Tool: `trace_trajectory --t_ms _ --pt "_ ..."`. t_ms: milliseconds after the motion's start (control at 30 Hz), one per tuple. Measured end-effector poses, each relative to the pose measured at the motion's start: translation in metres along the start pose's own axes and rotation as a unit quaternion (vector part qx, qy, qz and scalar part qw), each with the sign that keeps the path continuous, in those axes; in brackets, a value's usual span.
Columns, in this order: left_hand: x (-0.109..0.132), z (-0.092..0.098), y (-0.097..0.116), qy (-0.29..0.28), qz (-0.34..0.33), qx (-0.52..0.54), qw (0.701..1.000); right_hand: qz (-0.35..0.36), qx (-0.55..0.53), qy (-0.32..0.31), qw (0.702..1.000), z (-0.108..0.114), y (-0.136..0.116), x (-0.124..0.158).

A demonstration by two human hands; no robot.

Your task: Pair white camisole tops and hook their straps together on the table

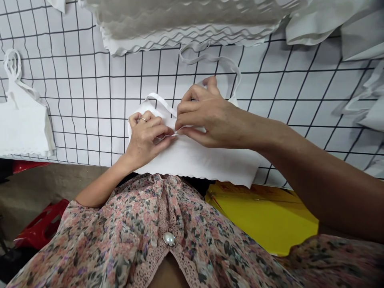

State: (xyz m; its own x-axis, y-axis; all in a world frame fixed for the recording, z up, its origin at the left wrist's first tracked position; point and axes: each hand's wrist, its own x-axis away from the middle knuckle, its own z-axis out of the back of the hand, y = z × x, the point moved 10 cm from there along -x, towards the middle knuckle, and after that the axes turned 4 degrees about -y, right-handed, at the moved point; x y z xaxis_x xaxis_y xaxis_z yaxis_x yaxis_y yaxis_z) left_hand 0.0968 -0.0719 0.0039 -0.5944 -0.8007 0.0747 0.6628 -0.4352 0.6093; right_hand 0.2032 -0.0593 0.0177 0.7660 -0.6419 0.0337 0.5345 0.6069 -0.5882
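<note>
A white fabric garment piece (192, 154) with a scalloped hem lies on the grid-printed surface (288, 108), right in front of me. Thin white straps (207, 58) loop away from its top edge. My left hand (147, 136), wearing a ring, presses on the fabric and pinches a fine white strand (169, 135). My right hand (204, 114) grips the same strand from the other side, with its fingertips near the fabric's upper edge. Part of the garment's top edge is hidden beneath my fingers.
A thick stack of white scalloped pieces (186, 20) lies along the far edge. A similar strapped white garment (24, 124) sits at the left, and more white pieces (366, 112) lie at the right. A yellow board (264, 216) and a red plastic stool (45, 218) are below the surface's near edge.
</note>
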Motion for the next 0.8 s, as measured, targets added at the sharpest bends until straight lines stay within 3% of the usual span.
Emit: trace_trajectory --t_ms 233,533,700,800 --pt "0.000 0.003 0.003 0.009 -0.016 0.016 1.000 0.023 -0.004 0.039 0.999 0.003 -0.008 0.001" --pt "-0.004 0.000 0.001 -0.008 -0.035 0.025 0.999 0.061 0.016 0.043 0.997 0.010 -0.023 0.001" --pt "-0.008 -0.007 -0.001 -0.039 -0.018 0.023 0.999 -0.002 -0.006 0.021 1.000 0.001 -0.010 -0.001" --pt "-0.007 -0.006 -0.003 -0.057 -0.004 0.022 0.998 -0.009 -0.021 -0.005 1.000 0.013 0.001 -0.006"
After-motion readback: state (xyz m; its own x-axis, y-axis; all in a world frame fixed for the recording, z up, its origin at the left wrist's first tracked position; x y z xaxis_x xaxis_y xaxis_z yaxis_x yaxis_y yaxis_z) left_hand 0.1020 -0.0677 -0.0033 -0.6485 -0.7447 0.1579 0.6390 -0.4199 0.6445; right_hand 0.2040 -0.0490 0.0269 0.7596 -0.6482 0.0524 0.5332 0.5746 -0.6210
